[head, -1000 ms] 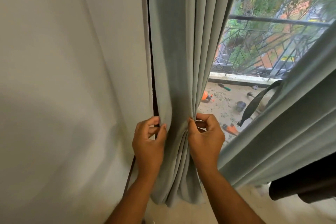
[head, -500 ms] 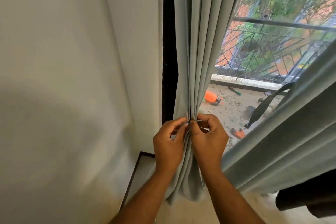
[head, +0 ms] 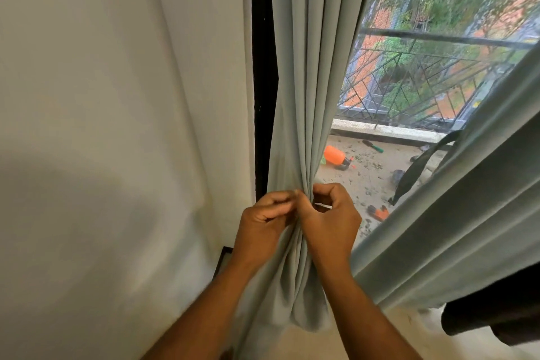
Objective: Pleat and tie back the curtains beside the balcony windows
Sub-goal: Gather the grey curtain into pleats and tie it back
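- The white wall [head: 102,126] fills the whole left side; its right edge meets a narrow black window frame [head: 263,82] that runs top to bottom.
- Two pale grey-green curtains show. The second curtain [head: 467,199] sweeps diagonally across the right side, its lower edge hanging above the floor, well apart from the hands.
- The gathered curtain [head: 309,67] hangs just right of the black frame, touching it along its left edge. It is folded into several upright pleats, too close to count surely, drawn to a narrow waist at the hands and flaring loose again below.
- Between the two curtains a wedge of glass stays clear, showing the balcony floor [head: 365,178] and one metal railing [head: 423,79] with trees beyond.
- One dark strap [head: 420,166] hangs against the second curtain's inner edge.
- A dark cloth [head: 496,318] bulges at the lower right corner.
- Two bare hands meet at the waist of the pleats. The left hand [head: 263,225] is curled nearly closed, thumb and fingertips pinching the left side of the bundle.
- The right hand [head: 330,219] is likewise curled, pinching the right side of the folds, its fingers hooked with a small gap under them.
- On the balcony: one orange bottle [head: 334,155], one green-handled tool [head: 372,146], one small orange object [head: 378,212].
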